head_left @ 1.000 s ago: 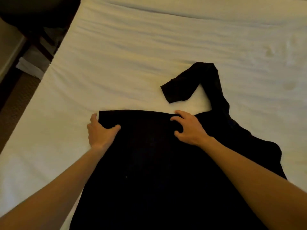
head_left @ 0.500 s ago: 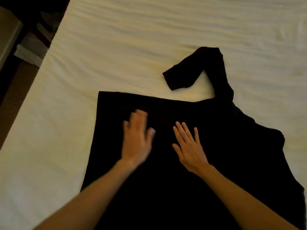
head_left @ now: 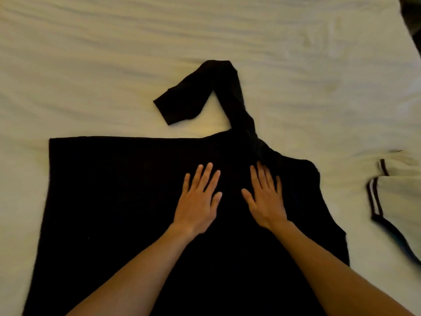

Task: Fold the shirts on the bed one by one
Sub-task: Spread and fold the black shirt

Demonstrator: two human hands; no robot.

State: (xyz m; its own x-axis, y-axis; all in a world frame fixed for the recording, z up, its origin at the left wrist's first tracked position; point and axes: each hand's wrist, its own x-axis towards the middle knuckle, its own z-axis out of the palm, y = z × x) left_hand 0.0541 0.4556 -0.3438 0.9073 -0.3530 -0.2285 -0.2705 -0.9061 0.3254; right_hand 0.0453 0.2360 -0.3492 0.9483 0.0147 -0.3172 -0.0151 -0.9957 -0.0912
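A black shirt (head_left: 109, 201) lies spread on the white bed (head_left: 114, 65) in front of me, its left side folded in to a straight edge. One long sleeve (head_left: 218, 92) sticks out past the top edge, bent back toward the left. My left hand (head_left: 198, 201) and my right hand (head_left: 265, 197) lie flat side by side on the middle of the shirt, fingers straight and spread, palms down. The right hand's fingertips reach the base of the twisted sleeve.
A light-coloured shirt with dark trim (head_left: 396, 201) lies at the right edge of the bed. Something dark shows at the top right corner (head_left: 412, 17). Wrinkled white sheet stretches beyond the black shirt.
My hands let go of the shirt's top edge, slid down and now lie flat on its middle. The view has shifted right, bringing the light shirt into sight.
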